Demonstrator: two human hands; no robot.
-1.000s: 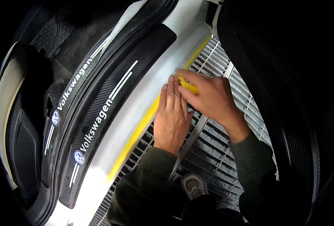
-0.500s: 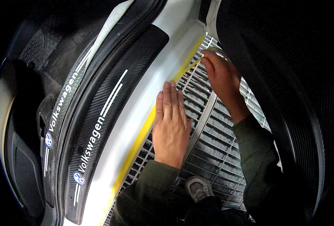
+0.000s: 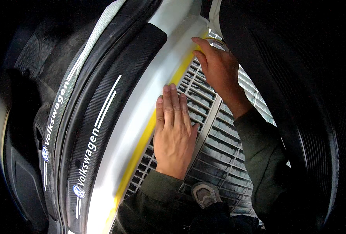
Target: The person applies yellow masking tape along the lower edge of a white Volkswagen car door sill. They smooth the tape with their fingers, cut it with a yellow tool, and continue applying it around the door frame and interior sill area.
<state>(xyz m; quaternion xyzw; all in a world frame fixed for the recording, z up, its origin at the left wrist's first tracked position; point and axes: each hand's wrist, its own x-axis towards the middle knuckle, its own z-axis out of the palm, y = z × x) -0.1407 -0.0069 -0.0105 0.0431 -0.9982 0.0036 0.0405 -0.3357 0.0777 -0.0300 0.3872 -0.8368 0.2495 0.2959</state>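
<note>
A strip of yellow masking tape [image 3: 145,136] runs along the outer lower edge of a white car door sill [image 3: 136,103]. My left hand [image 3: 175,136] lies flat across the strip, its fingers straight and pointing away from me. Farther along the edge, my right hand [image 3: 219,66] is at the strip's far part, index finger and thumb bent against the tape. Partly hidden behind that hand is the tape roll [image 3: 218,43], which it grips with fingers I cannot see.
Beside the painted sill, black carbon-look trim strips [image 3: 114,105] with white markings line the door opening. A dark door panel [image 3: 297,97] stands on the right. Below is a metal floor grating [image 3: 223,144], with my shoe [image 3: 205,194] on it.
My right hand has moved left to the sill edge. The tape length that stretched off the sill toward it now lies along the edge. My left hand still rests flat.
</note>
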